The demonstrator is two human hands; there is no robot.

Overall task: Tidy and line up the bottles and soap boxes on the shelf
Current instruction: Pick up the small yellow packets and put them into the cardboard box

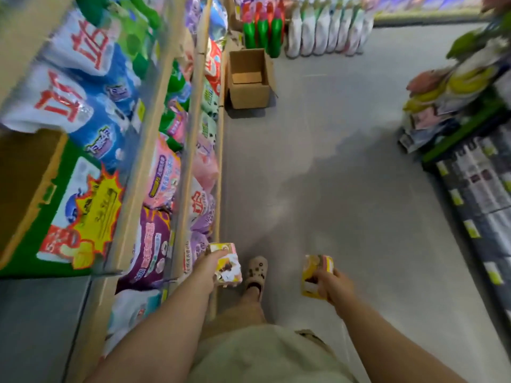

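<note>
- Two soap boxes are in hand. The left grip [211, 265] curls round the pink-and-yellow soap box [231, 268], just beside the shelf [219, 161] edge. The right grip [333, 284] clasps the yellow soap box [312, 272] over the floor [331, 161].
- Probably best to set one box down at a time, face outward and flush with the shelf lip.
- The aisle ahead looks open. A cardboard box [249, 81] stands against the shelf further on, with green bottles [262, 31] beyond and a display [470, 175] crowding the right.

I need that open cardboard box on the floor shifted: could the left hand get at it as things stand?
Probably not: the left hand already grips a soap box, and the cardboard box sits far up the aisle.
</note>
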